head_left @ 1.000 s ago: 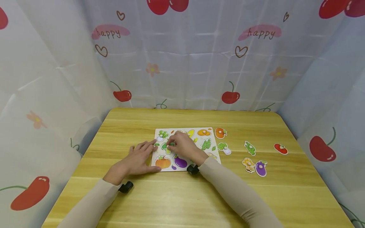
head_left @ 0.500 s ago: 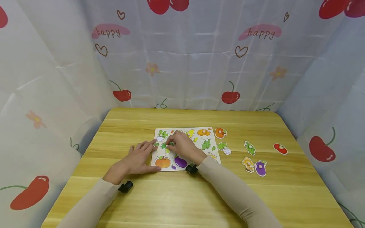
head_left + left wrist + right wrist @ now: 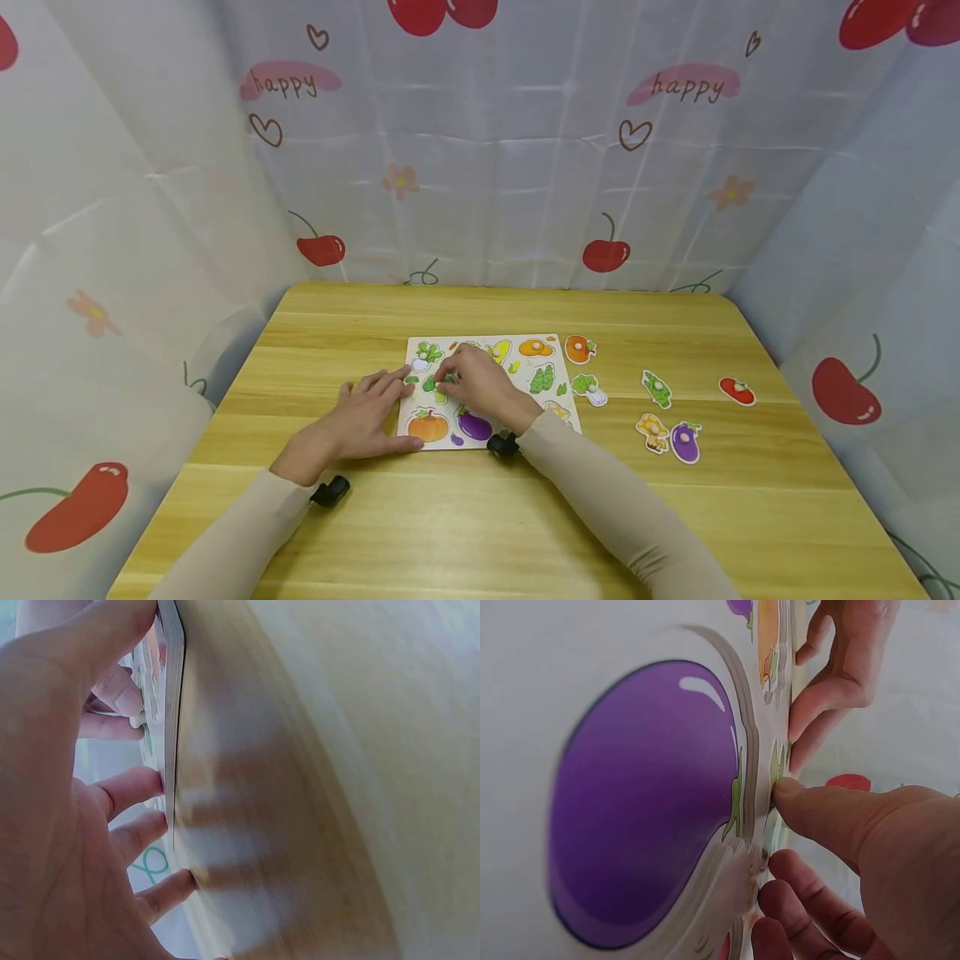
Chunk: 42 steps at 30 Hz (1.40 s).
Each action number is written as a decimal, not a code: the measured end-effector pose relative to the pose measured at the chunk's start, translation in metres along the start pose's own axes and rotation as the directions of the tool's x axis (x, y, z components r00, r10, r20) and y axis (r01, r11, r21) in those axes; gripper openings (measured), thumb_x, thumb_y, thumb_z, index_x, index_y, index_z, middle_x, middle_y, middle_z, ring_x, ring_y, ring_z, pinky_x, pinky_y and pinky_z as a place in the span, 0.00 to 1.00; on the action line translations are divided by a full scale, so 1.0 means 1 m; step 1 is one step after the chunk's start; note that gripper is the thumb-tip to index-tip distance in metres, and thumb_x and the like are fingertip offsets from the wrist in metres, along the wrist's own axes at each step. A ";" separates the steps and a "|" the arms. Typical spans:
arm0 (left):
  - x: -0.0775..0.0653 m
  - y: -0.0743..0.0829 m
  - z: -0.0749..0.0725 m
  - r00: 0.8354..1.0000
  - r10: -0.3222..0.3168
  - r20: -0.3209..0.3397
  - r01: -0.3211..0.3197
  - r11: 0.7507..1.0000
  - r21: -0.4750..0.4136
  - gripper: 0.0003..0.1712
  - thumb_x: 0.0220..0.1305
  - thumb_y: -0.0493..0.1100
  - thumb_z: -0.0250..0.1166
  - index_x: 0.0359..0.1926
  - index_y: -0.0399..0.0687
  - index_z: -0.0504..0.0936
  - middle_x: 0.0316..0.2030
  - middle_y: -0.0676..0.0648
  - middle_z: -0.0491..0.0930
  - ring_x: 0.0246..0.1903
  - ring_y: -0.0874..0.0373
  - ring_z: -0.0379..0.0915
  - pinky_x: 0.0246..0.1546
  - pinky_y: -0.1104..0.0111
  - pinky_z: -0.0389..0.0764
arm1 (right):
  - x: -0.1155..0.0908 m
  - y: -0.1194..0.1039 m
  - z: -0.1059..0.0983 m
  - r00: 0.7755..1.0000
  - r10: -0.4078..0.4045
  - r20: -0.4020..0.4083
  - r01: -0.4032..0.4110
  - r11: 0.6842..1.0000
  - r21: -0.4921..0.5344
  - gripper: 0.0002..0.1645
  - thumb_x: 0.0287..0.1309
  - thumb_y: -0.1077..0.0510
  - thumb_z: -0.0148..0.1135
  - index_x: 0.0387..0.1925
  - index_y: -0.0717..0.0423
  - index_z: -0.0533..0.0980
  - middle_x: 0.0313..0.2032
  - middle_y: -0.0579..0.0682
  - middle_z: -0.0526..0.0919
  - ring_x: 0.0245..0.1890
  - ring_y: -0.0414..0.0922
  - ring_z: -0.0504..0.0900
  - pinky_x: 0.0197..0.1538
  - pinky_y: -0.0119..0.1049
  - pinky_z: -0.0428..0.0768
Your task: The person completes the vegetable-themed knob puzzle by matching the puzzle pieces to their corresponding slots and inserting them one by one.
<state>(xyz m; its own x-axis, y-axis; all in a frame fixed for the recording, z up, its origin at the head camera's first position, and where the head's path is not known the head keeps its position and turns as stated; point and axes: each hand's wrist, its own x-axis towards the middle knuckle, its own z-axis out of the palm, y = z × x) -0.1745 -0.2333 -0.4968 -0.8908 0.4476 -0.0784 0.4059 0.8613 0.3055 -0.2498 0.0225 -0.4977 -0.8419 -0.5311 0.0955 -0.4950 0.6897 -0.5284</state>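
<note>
Right hand (image 3: 486,385) pinches the broccoli piece (image 3: 440,398) on the puzzle board (image 3: 415,402), near the left fingertips. Left wrist cam shows its knob (image 3: 136,720) between thumb and finger; can't tell if it's seated. Left hand (image 3: 362,425) has fingers straight and spread at the board's edge. Right wrist cam alone resolves the stepped rim of the eggplant recess (image 3: 645,810), beside the right hand. Head cam alone gets the loose tomato piece (image 3: 738,392) and eggplant piece (image 3: 686,442), well right of both hands on the counter (image 3: 465,508).

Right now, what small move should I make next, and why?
Probably press the broccoli piece gently into the puzzle board: your right hand pinches its knob there, and your left hand touches the board's edge, which may steady it.
</note>
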 end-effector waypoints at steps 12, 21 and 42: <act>0.000 0.000 -0.001 1.000 -0.002 0.001 0.002 1.000 -0.001 0.57 0.71 0.80 0.73 0.84 0.48 0.74 0.94 0.42 0.57 0.88 0.26 0.59 0.73 0.11 0.62 | 0.000 0.000 0.002 1.000 -0.012 -0.007 0.012 1.000 -0.004 0.06 0.77 0.54 0.80 0.49 0.47 0.97 0.49 0.48 0.90 0.46 0.43 0.82 0.51 0.40 0.83; 0.000 0.000 -0.001 1.000 -0.005 0.002 0.005 1.000 -0.008 0.57 0.71 0.80 0.74 0.83 0.47 0.74 0.94 0.41 0.57 0.88 0.25 0.59 0.73 0.11 0.62 | 0.000 0.000 0.002 1.000 -0.017 -0.003 0.017 1.000 -0.007 0.06 0.77 0.54 0.80 0.50 0.48 0.96 0.49 0.48 0.90 0.45 0.43 0.82 0.51 0.39 0.83; 0.002 -0.004 0.004 1.000 0.001 -0.014 -0.001 1.000 0.005 0.57 0.70 0.81 0.74 0.83 0.49 0.75 0.94 0.43 0.58 0.88 0.26 0.60 0.71 0.12 0.64 | -0.004 0.002 -0.003 0.999 -0.025 0.020 0.025 1.000 -0.002 0.08 0.77 0.53 0.80 0.52 0.48 0.96 0.48 0.48 0.89 0.42 0.42 0.80 0.49 0.37 0.82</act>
<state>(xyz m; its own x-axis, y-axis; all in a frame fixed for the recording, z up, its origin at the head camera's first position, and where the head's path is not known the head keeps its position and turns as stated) -0.1768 -0.2347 -0.5023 -0.8931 0.4451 -0.0652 0.4077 0.8621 0.3009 -0.2483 0.0271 -0.4964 -0.8248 -0.5579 0.0914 -0.5163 0.6774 -0.5239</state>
